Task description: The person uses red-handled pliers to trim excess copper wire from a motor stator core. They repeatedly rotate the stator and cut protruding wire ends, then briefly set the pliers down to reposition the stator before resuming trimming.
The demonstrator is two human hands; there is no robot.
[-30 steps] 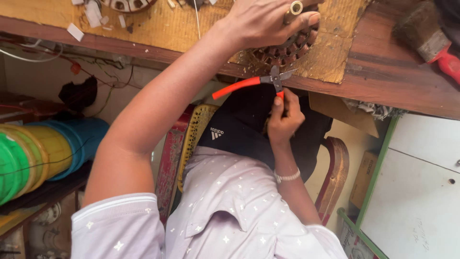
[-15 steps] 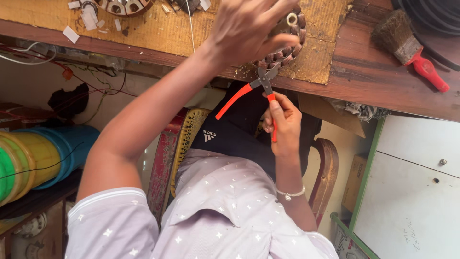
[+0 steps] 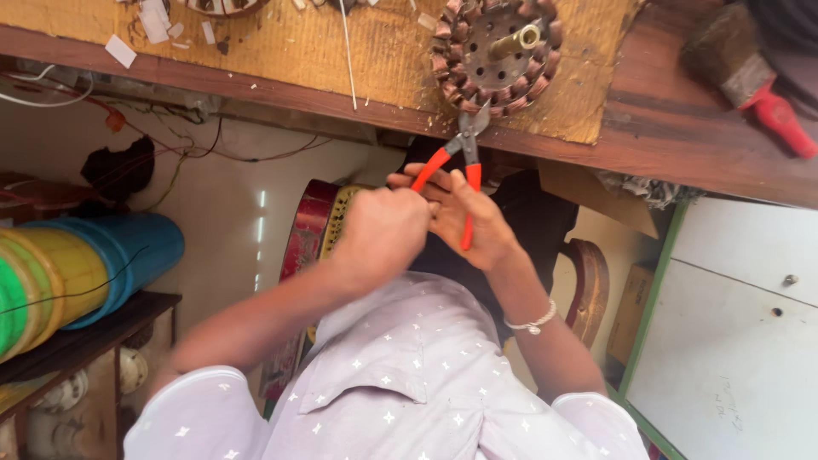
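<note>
We see both hands meeting just below the counter (image 3: 341, 89) edge, w/ the pliers (image 3: 456, 166) between them. Right hand (image 3: 473, 221) holds the orange-handled pliers: fingers curled round one orange grip, the other grip splaying out to the upper left. Left hand (image 3: 383, 230) is balled up right against the right hand, fingers pressed together in a loose fist, touching the handle area; we can't tell exactly what it pinches, knuckles hide it. Plier tips point up and meet the lower rim of the motor stator (image 3: 497, 55), a round metal piece w/ copper windings all round and a brass shaft at centre. Whether the tips grip a wire or only touch the rim is too small to tell.

Stator lies flat on a yellow-brown mat (image 3: 375, 51) on the wooden counter, near the front edge. White paper scraps (image 3: 153, 21) lie scattered on the mat to the far left, and a thin white strand (image 3: 348, 51) runs down the mat beside the stator. A brush w/ a red handle (image 3: 754, 81) lies on the counter's right end, well apart from the stator.

Below: a bead bracelet (image 3: 532, 322) on the right wrist, a light shirt w/ small star print (image 3: 392, 392), yellow and blue rolls (image 3: 77, 264) at left, a white cabinet (image 3: 733, 341) at right.
</note>
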